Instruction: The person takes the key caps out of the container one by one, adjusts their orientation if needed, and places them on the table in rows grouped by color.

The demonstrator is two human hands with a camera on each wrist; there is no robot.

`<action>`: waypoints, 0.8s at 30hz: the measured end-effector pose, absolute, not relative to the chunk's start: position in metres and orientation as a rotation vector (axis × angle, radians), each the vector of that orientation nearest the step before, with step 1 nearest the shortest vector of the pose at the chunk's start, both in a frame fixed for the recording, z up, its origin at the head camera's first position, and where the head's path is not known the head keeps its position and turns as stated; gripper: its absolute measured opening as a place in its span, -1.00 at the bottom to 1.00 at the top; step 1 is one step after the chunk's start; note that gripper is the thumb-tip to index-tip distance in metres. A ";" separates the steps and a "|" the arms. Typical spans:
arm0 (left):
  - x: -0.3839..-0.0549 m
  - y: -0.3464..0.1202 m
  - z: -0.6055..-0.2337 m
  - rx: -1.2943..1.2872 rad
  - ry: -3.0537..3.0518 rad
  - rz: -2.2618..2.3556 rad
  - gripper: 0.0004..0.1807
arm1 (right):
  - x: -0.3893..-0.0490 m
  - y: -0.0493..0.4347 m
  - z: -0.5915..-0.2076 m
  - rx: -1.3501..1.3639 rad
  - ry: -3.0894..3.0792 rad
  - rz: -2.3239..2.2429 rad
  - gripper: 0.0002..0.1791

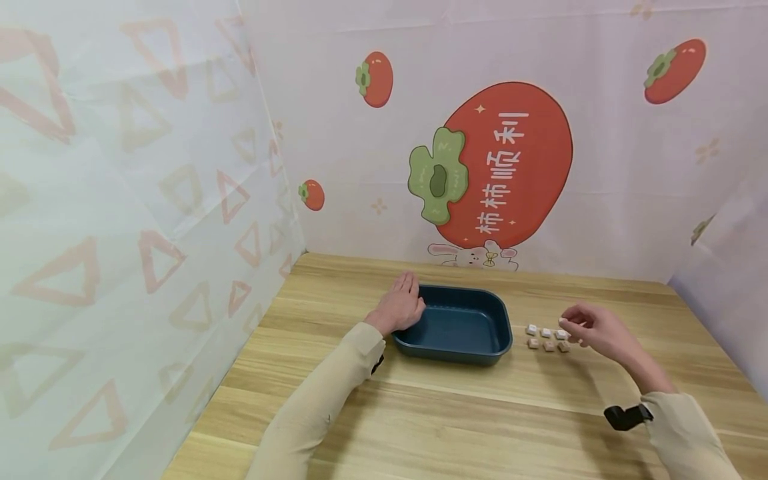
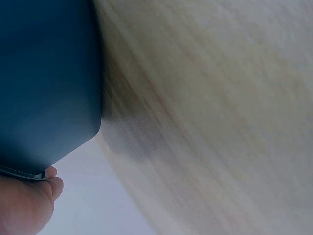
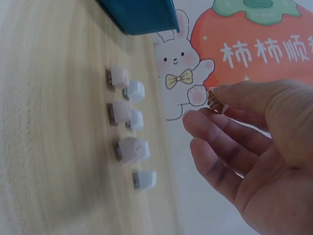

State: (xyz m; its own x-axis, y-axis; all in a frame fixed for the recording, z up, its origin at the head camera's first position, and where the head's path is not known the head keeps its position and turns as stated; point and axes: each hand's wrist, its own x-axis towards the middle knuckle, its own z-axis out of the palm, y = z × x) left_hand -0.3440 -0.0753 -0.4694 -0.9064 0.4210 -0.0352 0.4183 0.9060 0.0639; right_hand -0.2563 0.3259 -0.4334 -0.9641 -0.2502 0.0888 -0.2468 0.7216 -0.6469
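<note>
My left hand (image 1: pixel 401 308) rests on the left rim of a dark blue rectangular tray (image 1: pixel 447 354), fingers straight and pointing to the back. In the left wrist view the tray's outer wall (image 2: pixel 49 83) fills the upper left, with fingertips (image 2: pixel 57 186) past its corner. To the right of the tray, my right hand (image 1: pixel 603 331) pinches one small keycap (image 3: pixel 215 99) between thumb and fingers, raised off the table. Its hollow underside shows in the right wrist view. Below that hand lie several keycaps in two short rows, white ones (image 1: pixel 545 333) behind and pinkish-brown ones (image 1: pixel 549 347) in front.
The wood-grain table (image 1: pixel 432 420) ends at a back wall sheet (image 1: pixel 354 220) printed with persimmons and a rabbit. Another patterned sheet (image 1: pixel 150 220) borders the left side. The keycap rows lie a short way off the tray's right end.
</note>
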 end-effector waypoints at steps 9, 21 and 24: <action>-0.345 -0.076 -0.470 0.664 3.018 0.052 -0.31 | -0.251 0.344 -0.449 -0.383 2.873 -1.122 -0.73; -0.343 -0.076 -0.468 0.654 3.003 0.048 -0.32 | -0.253 0.364 -0.473 -0.379 2.921 -0.998 -0.79; -0.342 -0.077 -0.468 0.658 2.996 0.046 -0.32 | -0.252 0.367 -0.480 -0.334 2.878 -1.009 -0.77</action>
